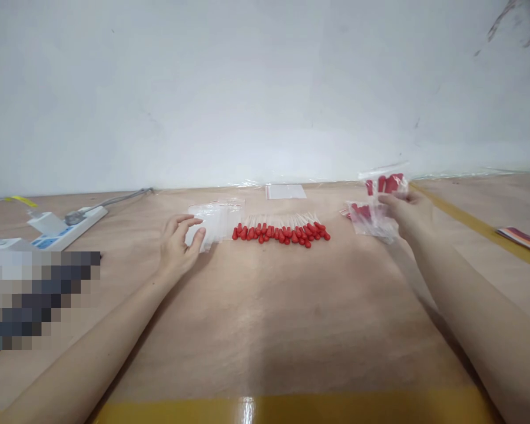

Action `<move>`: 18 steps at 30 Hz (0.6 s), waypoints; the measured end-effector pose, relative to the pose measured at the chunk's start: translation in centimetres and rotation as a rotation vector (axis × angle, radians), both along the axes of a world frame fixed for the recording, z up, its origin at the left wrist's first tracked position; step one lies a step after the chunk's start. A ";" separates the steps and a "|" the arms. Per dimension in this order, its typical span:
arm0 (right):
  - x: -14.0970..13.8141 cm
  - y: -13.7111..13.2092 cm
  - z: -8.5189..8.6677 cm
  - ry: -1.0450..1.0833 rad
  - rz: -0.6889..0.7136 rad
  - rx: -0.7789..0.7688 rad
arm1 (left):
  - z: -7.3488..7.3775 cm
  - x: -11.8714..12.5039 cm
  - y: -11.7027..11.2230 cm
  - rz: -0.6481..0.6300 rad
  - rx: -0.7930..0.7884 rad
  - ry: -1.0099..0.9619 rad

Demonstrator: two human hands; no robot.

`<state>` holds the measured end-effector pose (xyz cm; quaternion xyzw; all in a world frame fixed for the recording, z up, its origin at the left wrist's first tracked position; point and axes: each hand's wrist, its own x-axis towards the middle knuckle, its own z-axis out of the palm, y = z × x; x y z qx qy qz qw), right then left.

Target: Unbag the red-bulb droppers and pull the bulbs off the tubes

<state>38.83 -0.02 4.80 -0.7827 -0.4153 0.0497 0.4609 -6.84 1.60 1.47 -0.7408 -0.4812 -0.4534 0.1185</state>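
My left hand rests on the table with thumb and fingers closing on the edge of a stack of clear empty plastic bags. My right hand holds up a small clear bag filled with red-bulbed droppers, above a pile of similar filled bags. Between the hands lies a row of several loose glass droppers with red rubber bulbs.
A white power strip with a grey cable lies at the far left. A flat clear bag sits by the white wall. Yellow tape marks the table's right side and front edge. Coloured paper lies at the far right.
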 end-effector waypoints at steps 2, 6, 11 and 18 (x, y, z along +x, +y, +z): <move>-2.7 -0.7 1.1 0.110 0.217 -0.005 | 0.9 2.1 -1.1 -0.132 -0.126 -0.129; -10.2 -3.8 0.7 0.772 0.899 -0.102 | 2.1 6.7 -4.5 -0.512 -0.713 -0.482; -17.7 -7.9 -2.6 1.079 1.194 -0.302 | 1.6 9.4 -7.3 -0.748 -1.269 -0.940; -16.9 -7.3 -3.3 0.968 1.080 -0.423 | 0.4 8.3 -6.0 -0.742 -1.331 -0.758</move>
